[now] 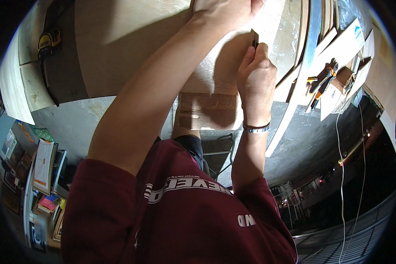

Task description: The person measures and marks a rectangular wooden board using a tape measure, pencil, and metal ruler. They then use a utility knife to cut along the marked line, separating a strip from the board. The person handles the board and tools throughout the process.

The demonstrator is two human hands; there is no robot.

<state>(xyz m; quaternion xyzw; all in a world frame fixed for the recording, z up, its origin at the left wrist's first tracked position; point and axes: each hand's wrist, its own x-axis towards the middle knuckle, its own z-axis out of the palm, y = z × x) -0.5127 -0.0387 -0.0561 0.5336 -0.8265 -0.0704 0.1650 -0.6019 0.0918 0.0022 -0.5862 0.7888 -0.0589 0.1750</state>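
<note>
My left hand (224, 13) reaches to the far edge of the view, over a pale wooden board (132, 48). Most of its fingers are cut off there, so what it touches cannot be seen. Closer to me, my right hand (257, 70) is closed around a small flat brown and dark piece (254, 38), whose end sticks up past the thumb. Its kind is not clear. A metal-link band circles the right wrist. Both forearms cast dark shadows on the board. A narrower wooden piece (209, 108) juts out from the board's near edge toward my lap.
A yellow and black tape measure (49, 42) lies at the far left. On the right are orange and black pliers (324, 81), wood strips and a long pale metal bar (295, 97). White cables (341, 167) hang at the right. A shelf of books (46, 176) stands at the left.
</note>
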